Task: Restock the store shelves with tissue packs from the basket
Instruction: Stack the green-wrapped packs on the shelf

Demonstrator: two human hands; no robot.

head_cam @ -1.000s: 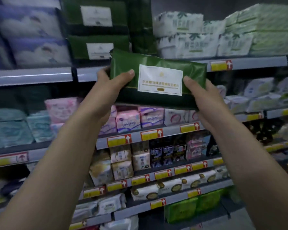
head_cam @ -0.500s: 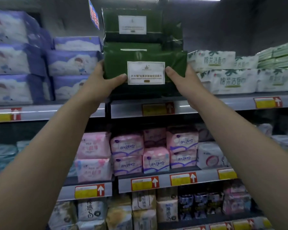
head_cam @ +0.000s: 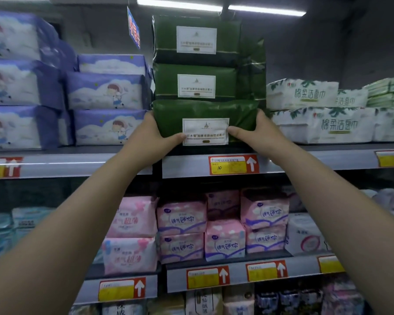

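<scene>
upper shelf (head_cam: 77,163), green pack (head_cam: 205,111), two-handed

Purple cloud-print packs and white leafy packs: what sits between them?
Head view: two stacked dark green plastic tissue packs with white labels; below them a third green pack, gripped by left hand and right hand.

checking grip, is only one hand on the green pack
No, the left hand and right hand both grip the green pack.
</scene>
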